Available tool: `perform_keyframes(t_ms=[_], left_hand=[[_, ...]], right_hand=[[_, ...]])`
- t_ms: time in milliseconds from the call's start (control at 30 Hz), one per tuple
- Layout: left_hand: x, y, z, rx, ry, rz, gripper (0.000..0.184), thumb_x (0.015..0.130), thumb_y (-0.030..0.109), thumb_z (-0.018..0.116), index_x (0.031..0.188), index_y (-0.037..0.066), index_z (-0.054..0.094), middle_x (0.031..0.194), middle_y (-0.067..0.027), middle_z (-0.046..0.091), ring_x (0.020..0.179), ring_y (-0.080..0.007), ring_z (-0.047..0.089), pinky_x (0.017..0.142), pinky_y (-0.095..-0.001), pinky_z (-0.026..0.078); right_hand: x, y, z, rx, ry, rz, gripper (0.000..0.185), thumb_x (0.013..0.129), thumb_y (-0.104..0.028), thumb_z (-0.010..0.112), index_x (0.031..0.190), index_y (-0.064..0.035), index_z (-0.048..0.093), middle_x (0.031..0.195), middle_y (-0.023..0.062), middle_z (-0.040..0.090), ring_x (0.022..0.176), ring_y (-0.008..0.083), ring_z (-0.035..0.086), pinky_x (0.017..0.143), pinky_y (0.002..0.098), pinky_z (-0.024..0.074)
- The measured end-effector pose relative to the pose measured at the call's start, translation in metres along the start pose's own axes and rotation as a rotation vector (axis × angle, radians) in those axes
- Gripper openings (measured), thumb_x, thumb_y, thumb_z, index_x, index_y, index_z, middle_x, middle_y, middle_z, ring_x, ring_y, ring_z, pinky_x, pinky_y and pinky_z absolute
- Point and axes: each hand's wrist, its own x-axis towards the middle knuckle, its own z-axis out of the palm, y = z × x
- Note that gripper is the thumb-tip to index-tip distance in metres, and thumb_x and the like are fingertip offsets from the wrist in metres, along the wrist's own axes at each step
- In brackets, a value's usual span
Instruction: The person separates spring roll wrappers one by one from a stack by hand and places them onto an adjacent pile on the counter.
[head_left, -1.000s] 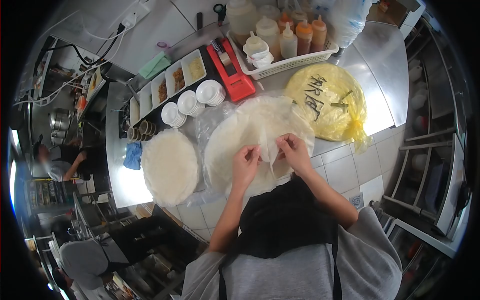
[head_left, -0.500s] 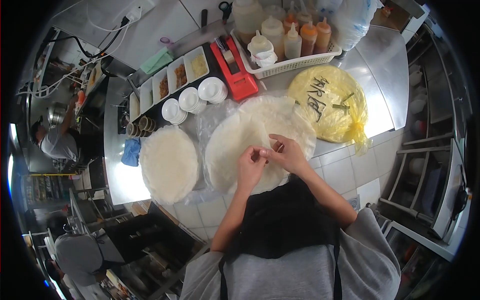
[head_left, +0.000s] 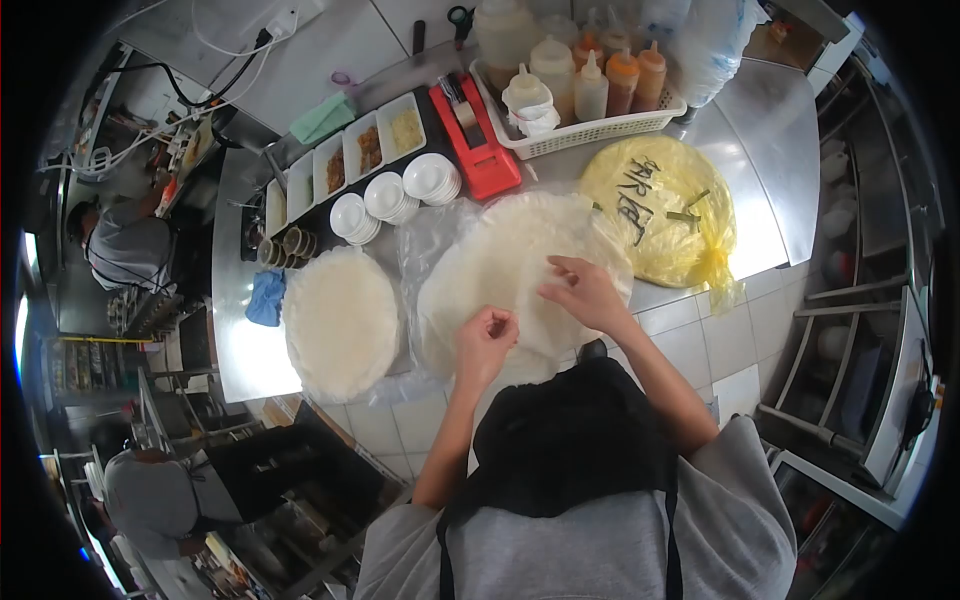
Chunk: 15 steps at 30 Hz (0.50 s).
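Note:
Thin, pale round sheets [head_left: 470, 270] lie overlapping on clear plastic at the middle of the metal counter. Over their lower part is my left hand [head_left: 487, 340], its fingers curled together; whether they pinch anything is too small to make out. My right hand [head_left: 585, 293] is over the right part of the sheets, with its fingers apart and nothing in them. Left of the plastic rests another pale round stack [head_left: 341, 325]. A yellow plastic bag [head_left: 660, 210] with dark writing, knotted at its lower right, lies to the right of the sheets.
Behind the sheets are white bowls [head_left: 432, 178], food trays [head_left: 368, 148], a red tape dispenser [head_left: 485, 160] and a basket [head_left: 600, 130] of squeeze bottles. A blue cloth [head_left: 266, 298] lies at the left. Two people [head_left: 130, 245] in grey shirts are at the far left.
My hands have moved apart after being together half a second ago. The fingers of my right hand have spread. The raised fold between my hands a second ago now lies flatter.

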Motion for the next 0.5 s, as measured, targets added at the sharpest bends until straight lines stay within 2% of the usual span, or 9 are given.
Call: perform_keyframes(t_ms=[100,200,300,400,500], left_hand=[[0.005,-0.002,0.000,-0.030,-0.035,0.010,0.008,0.081,0.005,0.062,0.081,-0.001,0.057,0.066,-0.0021,0.057,0.059,-0.0075,0.054,0.055,-0.0208,0.044],[0.014,0.009,0.011,-0.114,0.119,0.145,0.014,0.082,0.011,0.063,0.082,-0.002,0.058,0.065,-0.0011,0.054,0.058,-0.0076,0.052,0.054,-0.0215,0.042],[0.037,0.006,0.014,0.118,0.067,0.270,0.018,0.085,0.016,0.060,0.084,-0.002,0.060,0.064,0.0013,0.054,0.055,-0.0047,0.046,0.052,-0.0202,0.038],[0.044,-0.006,-0.004,0.322,0.124,0.092,0.021,0.085,0.018,0.060,0.088,-0.002,0.061,0.059,0.0004,0.049,0.054,-0.0070,0.044,0.051,-0.0233,0.037],[0.026,0.010,-0.024,0.148,0.184,0.054,0.020,0.084,0.018,0.060,0.091,-0.002,0.063,0.056,-0.0008,0.048,0.052,-0.0077,0.041,0.049,-0.0257,0.036]], right_hand=[[0.019,-0.002,0.012,-0.009,-0.119,0.121,0.025,0.072,-0.019,0.068,0.080,0.0034,0.063,0.068,0.0194,0.059,0.061,0.0298,0.059,0.060,0.0357,0.0456],[0.019,0.001,0.021,0.002,-0.104,0.047,0.021,0.073,-0.017,0.067,0.081,0.0015,0.063,0.069,0.0197,0.059,0.062,0.0331,0.058,0.060,0.0361,0.0453],[0.016,0.003,0.029,0.040,-0.041,-0.087,0.019,0.075,-0.016,0.065,0.081,0.0012,0.063,0.068,0.0199,0.058,0.062,0.0348,0.057,0.058,0.0366,0.0447],[0.015,-0.002,0.017,-0.092,0.096,-0.059,0.018,0.075,-0.015,0.064,0.078,0.0021,0.060,0.066,0.0202,0.056,0.061,0.0348,0.056,0.056,0.0372,0.0434],[0.009,0.007,-0.006,-0.188,0.068,0.063,0.019,0.076,-0.015,0.063,0.075,0.0027,0.057,0.064,0.0198,0.056,0.060,0.0346,0.056,0.056,0.0374,0.0424]])
